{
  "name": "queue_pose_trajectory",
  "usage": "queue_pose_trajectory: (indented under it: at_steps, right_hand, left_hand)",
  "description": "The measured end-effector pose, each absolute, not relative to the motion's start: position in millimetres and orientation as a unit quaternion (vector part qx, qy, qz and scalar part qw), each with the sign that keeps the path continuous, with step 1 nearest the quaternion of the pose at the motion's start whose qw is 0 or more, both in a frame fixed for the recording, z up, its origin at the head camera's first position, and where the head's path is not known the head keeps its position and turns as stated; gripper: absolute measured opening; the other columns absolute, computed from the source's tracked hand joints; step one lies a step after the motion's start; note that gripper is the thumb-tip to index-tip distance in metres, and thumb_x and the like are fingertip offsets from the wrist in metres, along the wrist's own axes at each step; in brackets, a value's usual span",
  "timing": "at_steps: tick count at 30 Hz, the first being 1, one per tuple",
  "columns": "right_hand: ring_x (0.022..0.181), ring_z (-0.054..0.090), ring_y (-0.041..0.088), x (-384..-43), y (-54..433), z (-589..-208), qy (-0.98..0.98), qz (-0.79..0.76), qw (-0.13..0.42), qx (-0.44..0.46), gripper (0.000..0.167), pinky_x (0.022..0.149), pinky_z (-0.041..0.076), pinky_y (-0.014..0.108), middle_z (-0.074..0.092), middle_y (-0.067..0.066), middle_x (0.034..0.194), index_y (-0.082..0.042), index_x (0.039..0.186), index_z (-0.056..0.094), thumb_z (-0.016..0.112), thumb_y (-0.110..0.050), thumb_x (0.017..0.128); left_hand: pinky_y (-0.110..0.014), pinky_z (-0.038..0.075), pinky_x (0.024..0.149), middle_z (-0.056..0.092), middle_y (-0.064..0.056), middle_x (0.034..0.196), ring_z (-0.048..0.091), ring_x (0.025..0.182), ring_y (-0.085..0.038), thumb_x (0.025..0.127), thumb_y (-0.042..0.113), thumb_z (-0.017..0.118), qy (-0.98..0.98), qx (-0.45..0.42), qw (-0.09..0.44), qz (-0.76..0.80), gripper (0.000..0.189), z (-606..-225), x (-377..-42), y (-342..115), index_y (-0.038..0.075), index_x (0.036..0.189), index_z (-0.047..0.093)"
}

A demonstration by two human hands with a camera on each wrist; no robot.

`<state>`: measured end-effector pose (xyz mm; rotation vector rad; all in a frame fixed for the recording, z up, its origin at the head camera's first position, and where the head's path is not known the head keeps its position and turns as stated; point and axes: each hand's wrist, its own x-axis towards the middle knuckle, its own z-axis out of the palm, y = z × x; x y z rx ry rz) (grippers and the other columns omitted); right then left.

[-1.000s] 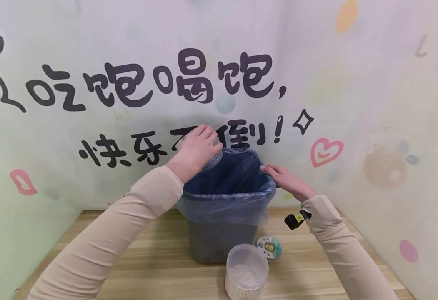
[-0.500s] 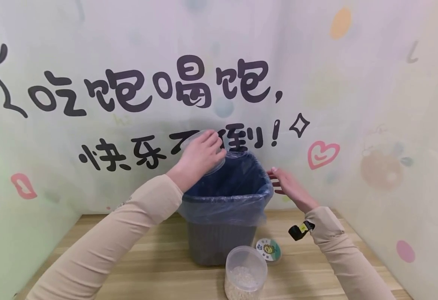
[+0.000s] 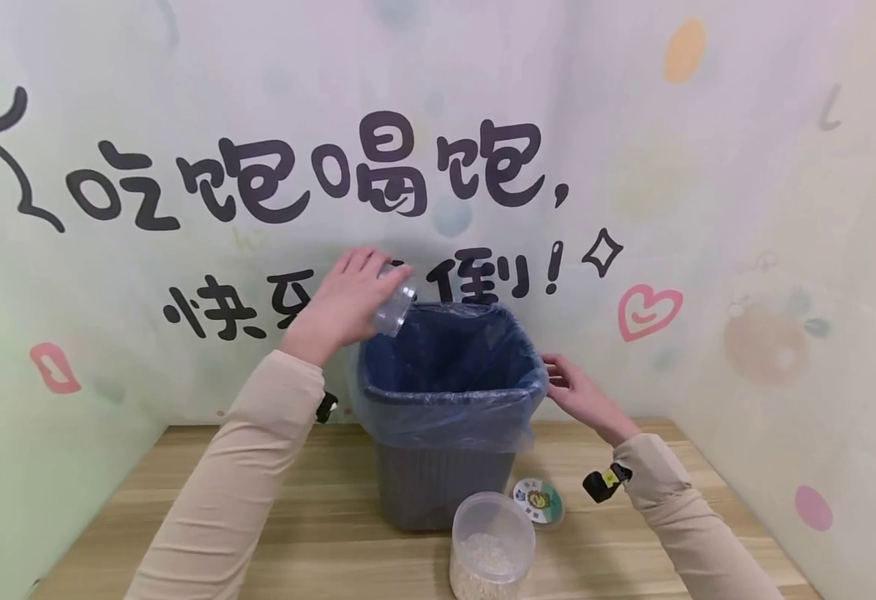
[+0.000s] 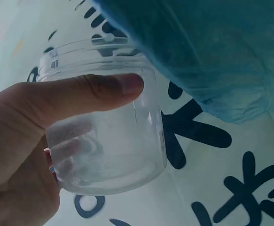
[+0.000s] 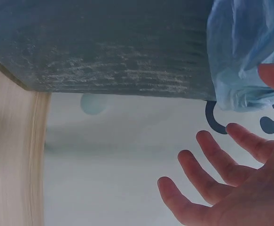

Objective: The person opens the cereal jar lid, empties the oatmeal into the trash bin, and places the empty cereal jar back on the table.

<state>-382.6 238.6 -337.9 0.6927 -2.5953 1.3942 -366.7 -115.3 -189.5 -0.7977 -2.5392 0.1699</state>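
My left hand (image 3: pixel 343 296) grips a clear plastic jar (image 4: pixel 108 136), thumb across its near side and fingers behind. The jar looks empty in the left wrist view, its threaded mouth uncovered. In the head view it is tilted at the left rim of a grey trash bin (image 3: pixel 445 483). A thin blue bag (image 3: pixel 438 425) lines the bin and folds over its rim. My right hand (image 3: pixel 583 396) is beside the bin's right rim, and in the right wrist view its fingers (image 5: pixel 207 176) are spread and hold nothing.
A second clear jar (image 3: pixel 493 533), uncovered, with pale grains inside, stands in front of the bin on the wooden table (image 3: pixel 317 517). Just behind it lies a round lid (image 3: pixel 538 500) with a cartoon print. A printed wall (image 3: pixel 438 67) rises behind the bin.
My left hand has moved left with the jar, from over the bin's opening to its left rim. My right hand has let go of the bin's right rim and dropped slightly.
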Motion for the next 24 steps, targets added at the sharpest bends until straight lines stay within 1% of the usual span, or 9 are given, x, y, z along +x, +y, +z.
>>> queue_pose_trajectory:
  at_steps: [4,7,10,12,15,19,20,22,24]
  right_hand:
    - [0.122,0.046,0.045,-378.1,235.7,-346.3,-0.858,0.453,0.072,0.233,0.044,0.098,0.04,0.056,0.048,0.028,0.133,0.002,0.134,0.044,0.057,-0.015,0.096]
    - [0.122,0.046,0.043,-373.8,234.1,-353.5,-0.859,0.448,0.075,0.234,0.043,0.098,0.04,0.056,0.05,0.025,0.131,0.0,0.133,0.046,0.059,-0.017,0.095]
    - [0.122,0.047,0.042,-370.1,233.6,-361.9,-0.859,0.447,0.07,0.241,0.046,0.097,0.041,0.056,0.05,0.023,0.131,-0.001,0.135,0.044,0.06,-0.018,0.095]
    - [0.121,0.047,0.042,-367.9,232.9,-367.1,-0.852,0.453,0.069,0.251,0.05,0.097,0.041,0.056,0.05,0.023,0.131,0.0,0.138,0.041,0.06,-0.015,0.095]
    - [0.119,0.048,0.043,-364.2,232.4,-375.5,-0.839,0.467,0.07,0.27,0.053,0.096,0.042,0.055,0.05,0.025,0.129,0.002,0.141,0.037,0.059,-0.008,0.094]
    - [0.118,0.048,0.044,-357.4,231.9,-386.1,-0.828,0.478,0.069,0.285,0.049,0.095,0.043,0.054,0.051,0.026,0.128,0.004,0.139,0.039,0.057,-0.003,0.094]
    - [0.119,0.048,0.044,-355.3,231.7,-388.6,-0.828,0.479,0.065,0.284,0.047,0.095,0.044,0.053,0.051,0.026,0.129,0.003,0.138,0.04,0.057,-0.003,0.094]
    - [0.119,0.049,0.043,-351.6,230.8,-393.3,-0.832,0.474,0.061,0.28,0.045,0.095,0.045,0.052,0.052,0.024,0.129,0.002,0.136,0.043,0.058,-0.005,0.095]
    - [0.119,0.049,0.042,-348.1,229.7,-397.2,-0.835,0.474,0.052,0.275,0.042,0.094,0.046,0.049,0.052,0.024,0.129,0.001,0.134,0.045,0.058,-0.007,0.095]
  left_hand:
    - [-0.053,0.018,0.111,0.039,-0.023,0.14,0.028,0.132,-0.042,0.071,0.013,0.082,-0.936,-0.275,0.218,-0.002,0.086,-193.4,-369.3,-133.6,0.007,0.145,0.038]
    - [-0.057,0.021,0.109,0.039,-0.025,0.14,0.028,0.131,-0.045,0.071,0.015,0.083,-0.944,-0.253,0.205,-0.052,0.09,-198.3,-369.3,-150.3,0.004,0.146,0.035]
    - [-0.06,0.027,0.105,0.04,-0.028,0.139,0.032,0.128,-0.048,0.069,0.02,0.084,-0.944,-0.236,0.207,-0.103,0.092,-207.3,-370.1,-167.4,0.001,0.145,0.034]
    - [-0.059,0.028,0.104,0.04,-0.03,0.139,0.033,0.126,-0.049,0.069,0.021,0.084,-0.941,-0.229,0.208,-0.134,0.093,-215.7,-371.4,-178.2,-0.002,0.144,0.034]
    - [-0.058,0.031,0.101,0.045,-0.029,0.133,0.038,0.121,-0.048,0.068,0.021,0.084,-0.933,-0.221,0.211,-0.189,0.09,-233.6,-374.7,-191.6,-0.005,0.141,0.036]
    - [-0.057,0.042,0.091,0.054,-0.028,0.119,0.05,0.108,-0.043,0.065,0.016,0.086,-0.912,-0.221,0.218,-0.27,0.084,-266.0,-380.9,-207.5,-0.008,0.133,0.043]
    - [-0.057,0.043,0.089,0.055,-0.028,0.118,0.051,0.106,-0.043,0.064,0.014,0.086,-0.907,-0.217,0.214,-0.291,0.084,-275.0,-381.4,-211.7,-0.009,0.132,0.042]
    - [-0.058,0.045,0.088,0.053,-0.031,0.121,0.053,0.106,-0.044,0.063,0.012,0.087,-0.899,-0.207,0.206,-0.327,0.087,-293.3,-380.9,-219.5,-0.011,0.132,0.039]
    - [-0.059,0.044,0.089,0.048,-0.034,0.126,0.051,0.109,-0.048,0.062,0.011,0.087,-0.897,-0.188,0.192,-0.351,0.093,-311.7,-377.6,-226.7,-0.013,0.134,0.033]
